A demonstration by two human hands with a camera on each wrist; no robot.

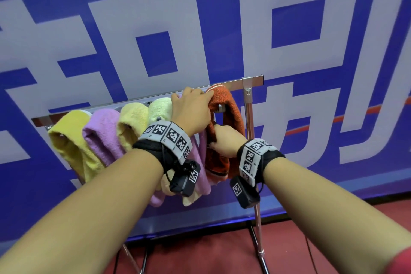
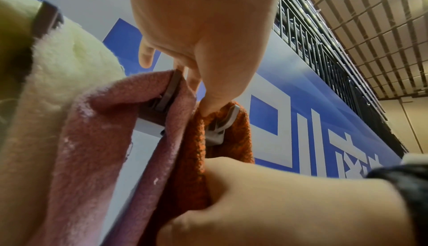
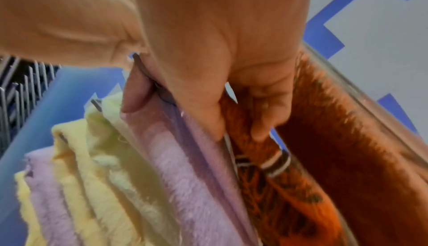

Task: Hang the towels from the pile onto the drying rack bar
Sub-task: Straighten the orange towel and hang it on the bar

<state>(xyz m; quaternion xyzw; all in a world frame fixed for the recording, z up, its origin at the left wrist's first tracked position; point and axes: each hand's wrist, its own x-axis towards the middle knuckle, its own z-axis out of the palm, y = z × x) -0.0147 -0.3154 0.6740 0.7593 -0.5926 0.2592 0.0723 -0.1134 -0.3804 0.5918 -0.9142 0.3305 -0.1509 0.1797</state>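
An orange towel (image 1: 229, 115) hangs over the right end of the metal rack bar (image 1: 236, 83). My left hand (image 1: 196, 99) lies on top of the bar, its thumb (image 2: 209, 103) and fingertips pinching the towel's top fold. Lower down, my right hand (image 1: 220, 140) grips the near hanging side of the orange towel (image 3: 324, 149), fingers (image 3: 259, 122) curled round a fold. To the left hang a lilac towel (image 3: 185, 167), a pale cream one (image 1: 160, 107), a yellow one (image 1: 131, 122), a purple one (image 1: 102, 133) and another yellow one (image 1: 66, 138). No towel pile is in view.
The rack's upright post (image 1: 250, 115) stands just right of the orange towel, with its legs (image 1: 260, 249) on a red floor (image 1: 211, 256). A blue-and-white banner wall (image 1: 155, 29) rises close behind the rack.
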